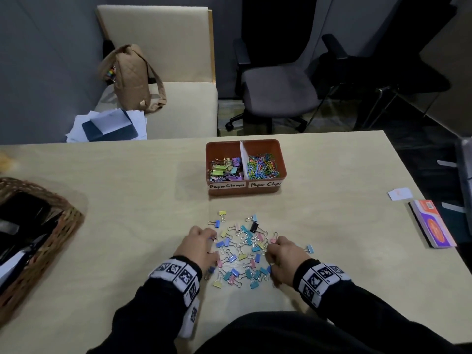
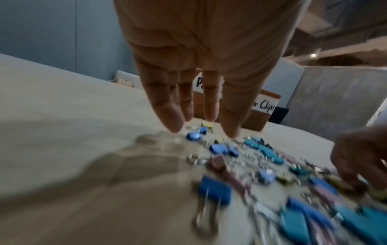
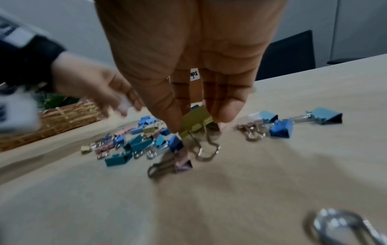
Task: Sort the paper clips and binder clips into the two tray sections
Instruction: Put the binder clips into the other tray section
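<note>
Hidden or unclear: the fingertips of both hands are covered by the hands' own backs in the head view; both wrist views are blurred by motion, and the near clips there are smeared. Part of the tray labels is blocked by fingers in the wrist views.

Left hand (image 1: 199, 247): seen at the left edge of the pile, its fingers (image 2: 167, 114) straight and pointed down over the clips, nothing pinched.

Right hand (image 1: 286, 256): placed at the right edge of the pile; a yellow-green binder clip (image 3: 195, 122) is pinched between thumb and fingers, its wire handles hanging down.

Binder clips (image 1: 242, 249): scattered in a loose pile on the table (image 1: 127, 200) between the hands, just in front of the tray; small, in blue, teal, pink, yellow and one black, with silver wire handles.

Tray (image 1: 281, 159): orange-brown, divided in two; binder clips are held in the left section labelled "Paper Clamps", coloured paper clips (image 1: 263, 166) in the right labelled "Paper Clips".

Surroundings: a wicker basket (image 1: 69, 226) at the table's left, a booklet (image 1: 434, 226) at the right, a tan bag (image 1: 132, 77) on the bench behind, and an office chair (image 1: 275, 90).
</note>
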Demonstrator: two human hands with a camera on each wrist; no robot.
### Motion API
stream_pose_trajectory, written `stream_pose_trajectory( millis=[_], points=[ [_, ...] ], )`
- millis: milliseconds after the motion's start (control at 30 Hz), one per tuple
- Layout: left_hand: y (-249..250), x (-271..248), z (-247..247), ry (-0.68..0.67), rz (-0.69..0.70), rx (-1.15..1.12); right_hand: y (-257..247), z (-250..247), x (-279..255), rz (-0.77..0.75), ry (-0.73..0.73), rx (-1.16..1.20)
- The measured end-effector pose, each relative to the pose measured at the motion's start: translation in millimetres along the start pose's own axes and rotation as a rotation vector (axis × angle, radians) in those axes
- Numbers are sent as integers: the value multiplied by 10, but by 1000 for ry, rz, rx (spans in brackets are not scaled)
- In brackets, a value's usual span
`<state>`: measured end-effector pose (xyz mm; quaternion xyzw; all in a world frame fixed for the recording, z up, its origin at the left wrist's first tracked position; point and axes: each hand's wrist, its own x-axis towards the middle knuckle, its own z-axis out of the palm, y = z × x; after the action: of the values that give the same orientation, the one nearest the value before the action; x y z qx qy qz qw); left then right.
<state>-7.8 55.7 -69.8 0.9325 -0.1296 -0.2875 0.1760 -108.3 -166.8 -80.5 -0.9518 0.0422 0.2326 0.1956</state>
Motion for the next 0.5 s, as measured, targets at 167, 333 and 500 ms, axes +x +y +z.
stream_pose_trajectory(
  millis=[167, 333, 500],
  points=[
    [-147, -191, 281, -112, 10, 79, 33, -24, 97, 41, -40, 7],
    [-163, -108, 357, -45, 57, -13, -58, -30, 8, -126, 73, -32],
    [-163, -79, 420, 6, 101, -11, -207, 96, -45, -331, -16, -91]
  ],
)
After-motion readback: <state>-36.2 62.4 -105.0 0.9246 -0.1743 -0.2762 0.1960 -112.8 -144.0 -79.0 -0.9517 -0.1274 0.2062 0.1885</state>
